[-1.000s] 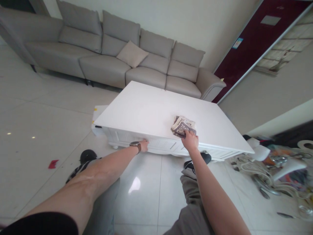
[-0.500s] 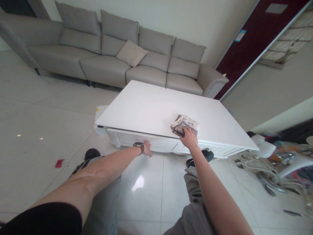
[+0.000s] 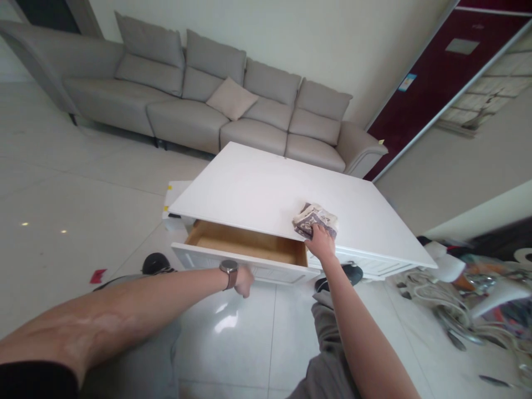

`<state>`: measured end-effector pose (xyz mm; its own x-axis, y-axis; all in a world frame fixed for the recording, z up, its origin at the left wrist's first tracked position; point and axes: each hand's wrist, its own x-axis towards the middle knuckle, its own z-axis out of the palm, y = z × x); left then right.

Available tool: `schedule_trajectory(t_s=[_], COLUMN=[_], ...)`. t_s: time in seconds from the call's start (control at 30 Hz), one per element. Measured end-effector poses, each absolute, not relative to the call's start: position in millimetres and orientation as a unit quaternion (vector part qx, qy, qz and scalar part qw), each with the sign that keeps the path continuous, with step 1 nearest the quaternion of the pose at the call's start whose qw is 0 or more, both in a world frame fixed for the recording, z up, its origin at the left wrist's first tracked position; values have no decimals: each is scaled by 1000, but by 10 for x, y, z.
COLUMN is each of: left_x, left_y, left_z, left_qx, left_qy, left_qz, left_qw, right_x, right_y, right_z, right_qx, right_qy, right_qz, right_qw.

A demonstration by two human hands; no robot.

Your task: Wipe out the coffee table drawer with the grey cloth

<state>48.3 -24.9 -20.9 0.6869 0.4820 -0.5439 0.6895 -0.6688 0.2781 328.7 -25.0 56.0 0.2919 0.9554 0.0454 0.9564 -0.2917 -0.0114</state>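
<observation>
You are looking down at a long white coffee table (image 3: 266, 185) on a pale tiled floor (image 3: 233, 357). Below the left part of its top, a drawer (image 3: 245, 239) stands pulled out towards you, showing a bare, light-brown wooden inside. Its white panelled front tilts slightly across your view.

Your left hand (image 3: 244, 280) is at the middle of that front, fingers curled in and narrow; you cannot tell from this angle whether they grip a knob, since the hand covers the spot. A wristwatch (image 3: 228, 267) with a brown strap sits on your left wrist.

Your right hand (image 3: 322, 242) holds a folded, patterned cloth (image 3: 315, 215), cream and grey-purple, its fingers bent over the near side. The cloth lies on the tabletop near the front edge, just beyond the drawer's right end.

Your black right shoe (image 3: 351, 274) is under the table's near edge, partly hidden by your forearm. Beyond the table runs a grey sofa (image 3: 187, 119) with a beige cushion (image 3: 231, 98). A red scrap (image 3: 98, 276) lies on the floor to the left; coiled cables (image 3: 444, 305) lie among clutter to the right.
</observation>
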Motion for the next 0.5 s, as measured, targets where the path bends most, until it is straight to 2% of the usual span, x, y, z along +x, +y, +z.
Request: schedule_trajectory(t_s=[0.03,0.13,0.2,0.37,0.5], left_x=[467,365,248,-90,-214], left_y=[-250,-193,-133,-67,-109], left_z=[-87,272,417,362,242], left_qx=[898,931,938,912,919], left_qy=[306,291,301,361,353], left_qz=[-214,-71,-24,-113,-94], left_qw=[232,207,172,161,151], right_x=[3278,3245,3223,3186,3160], right_y=[-240,-208,-189,-161,-144], right_z=[551,521,504,465,439], right_qx=[-804,-807,-808,-805,-804], right_qy=[-594,-590,-588,-591,-591], right_qz=[-17,-24,-27,-47,-56], right_qw=[15,3,-4,-12,-25])
